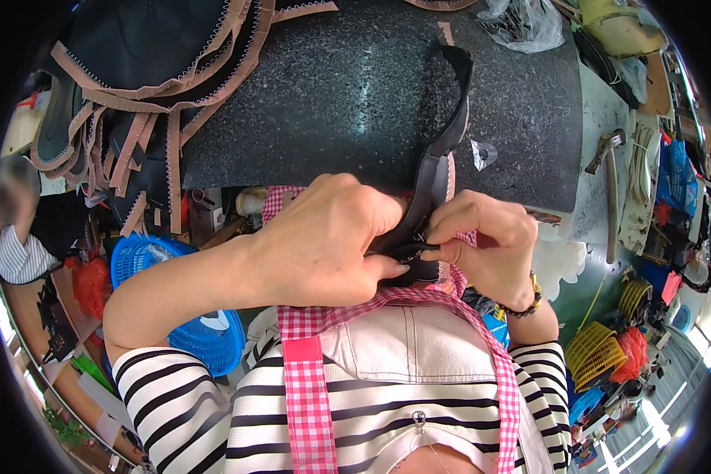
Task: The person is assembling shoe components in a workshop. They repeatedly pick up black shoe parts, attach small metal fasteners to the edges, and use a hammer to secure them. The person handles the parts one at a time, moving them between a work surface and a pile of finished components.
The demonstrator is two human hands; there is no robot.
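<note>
A long black leather piece (430, 182) with a tan edge runs from the dark worktable down to my lap, its far end curling up. My left hand (324, 245) is closed round its near part, the thumb pressing along the edge. Opposite it, my right hand (486, 237) pinches the same piece between thumb and finger. Small light thread-like bits show between the fingertips. Whether the right fingers also hold a small tool cannot be made out.
Black leather pieces with tan zigzag-stitched edges (166, 87) pile up at the table's far left. A hammer (611, 189) lies on the right. A clear plastic bag (525, 24) sits at the back. Blue baskets (213, 340) stand beside my left arm. Another person (28, 229) is at the far left.
</note>
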